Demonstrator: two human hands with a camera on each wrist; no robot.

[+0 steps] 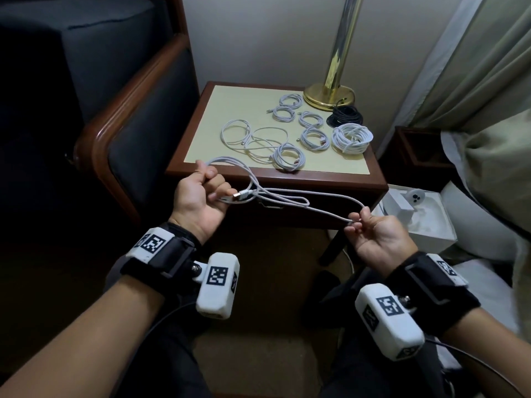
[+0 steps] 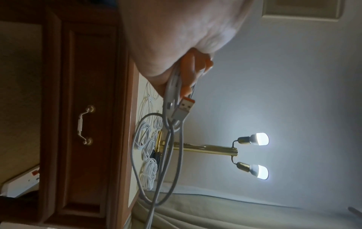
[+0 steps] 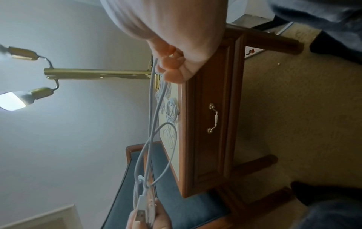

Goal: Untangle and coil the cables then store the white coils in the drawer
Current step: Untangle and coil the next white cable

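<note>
A white cable [image 1: 290, 201] is stretched between both hands in front of the bedside surface [image 1: 201, 116]. Several gathered loops and the USB plug [image 1: 240, 195] are gripped in the left hand [image 1: 198, 202], fingers curled round them. The far stretch of the same cable is pinched by the right hand [image 1: 373, 234], thumb against curled fingers. On the surface, small white coils [image 1: 311, 137] are laid out, with loose uncoiled loops [image 1: 253, 139] to their left. A thick white bundle [image 1: 352, 137] and a black coil [image 1: 344, 117] are seen near the brass lamp base [image 1: 329, 94]. The drawer [image 2: 88, 124] below is closed, its handle [image 2: 83, 125] untouched.
</note>
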